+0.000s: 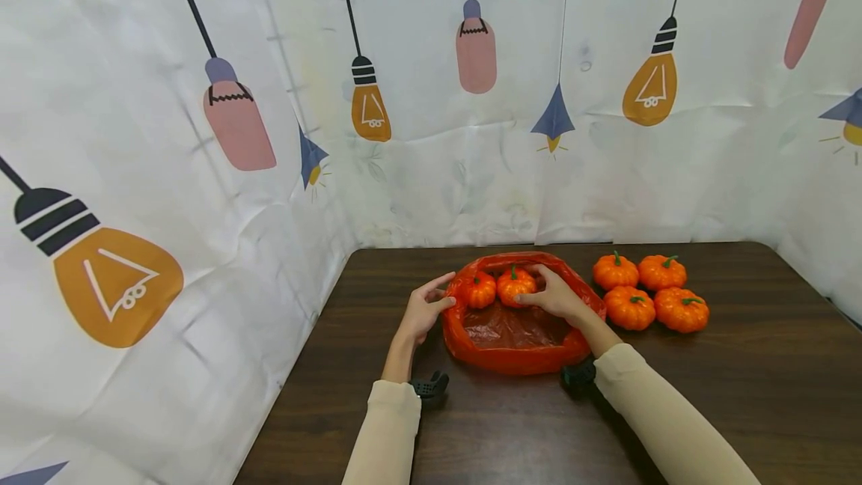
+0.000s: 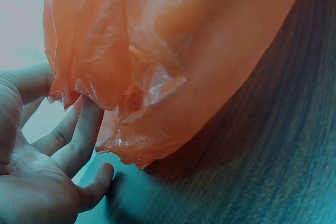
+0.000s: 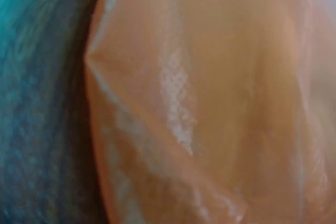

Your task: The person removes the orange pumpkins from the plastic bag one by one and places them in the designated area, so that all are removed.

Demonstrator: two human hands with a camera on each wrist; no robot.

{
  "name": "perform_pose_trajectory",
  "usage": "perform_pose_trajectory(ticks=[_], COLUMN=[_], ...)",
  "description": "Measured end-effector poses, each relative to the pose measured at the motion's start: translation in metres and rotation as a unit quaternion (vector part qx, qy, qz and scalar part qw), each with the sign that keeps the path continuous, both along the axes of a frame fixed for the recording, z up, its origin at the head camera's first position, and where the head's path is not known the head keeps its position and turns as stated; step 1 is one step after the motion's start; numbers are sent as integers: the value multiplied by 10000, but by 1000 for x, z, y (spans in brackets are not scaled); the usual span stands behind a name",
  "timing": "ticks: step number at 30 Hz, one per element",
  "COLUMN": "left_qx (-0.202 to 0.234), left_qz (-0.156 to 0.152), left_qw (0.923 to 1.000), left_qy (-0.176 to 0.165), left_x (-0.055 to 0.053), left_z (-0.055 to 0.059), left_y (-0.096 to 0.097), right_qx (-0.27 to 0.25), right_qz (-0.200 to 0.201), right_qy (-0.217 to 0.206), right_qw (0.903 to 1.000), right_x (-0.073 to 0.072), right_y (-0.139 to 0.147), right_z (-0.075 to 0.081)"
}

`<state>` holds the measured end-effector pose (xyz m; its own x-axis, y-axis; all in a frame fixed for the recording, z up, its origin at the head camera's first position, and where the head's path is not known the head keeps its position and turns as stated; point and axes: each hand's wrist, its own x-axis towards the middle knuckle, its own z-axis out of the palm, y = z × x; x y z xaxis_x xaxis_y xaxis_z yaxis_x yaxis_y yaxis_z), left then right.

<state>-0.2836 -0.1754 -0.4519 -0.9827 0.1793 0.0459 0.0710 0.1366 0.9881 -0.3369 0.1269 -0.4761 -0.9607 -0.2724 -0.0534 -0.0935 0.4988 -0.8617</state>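
Placing one pumpkin (image 1: pixel 515 287) beside a second pumpkin (image 1: pixel 480 290) inside the red bag (image 1: pixel 518 361) seems the step; the right hand (image 1: pixel 556 295) clasps it with thumb and fingers, the left hand (image 1: pixel 420 311) touches the bag, fingers spread. Next probably calls for loosening that clasp.

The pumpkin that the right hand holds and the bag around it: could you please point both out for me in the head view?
Pumpkin (image 1: pixel 510 288), head view: the middle of its ribbed side.
Bag (image 1: pixel 517 359), head view: its near rim.
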Motion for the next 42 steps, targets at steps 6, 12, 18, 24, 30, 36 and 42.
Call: perform_pose_trajectory(ticks=[6,12,18,24,30,36,42], left_qx=[-22,-45,43,83,94,78,89], left_qz=[12,22,19,73,21,57,143], left_qw=[10000,10000,10000,9999,9999,9999,9999], left_qy=[6,39,16,-19,-58,-85,-28], left_x=[0,0,-2,-2,-1,-1,-2], left_z=[0,0,-1,-2,-1,-2,-3], left_y=[1,1,0,0,0,1,2], right_qx=[21,6,-15,-55,-196,-206,-329], right_qz=[21,89,202,300,332,347,318], right_qy=[1,-5,102,235,197,276,321], right_qw=[10000,10000,9997,9993,9991,9988,9984], right_x=[2,7,12,16,22,29,36], right_y=[2,5,7,11,17,20,23], right_z=[1,4,9,14,18,23,32])
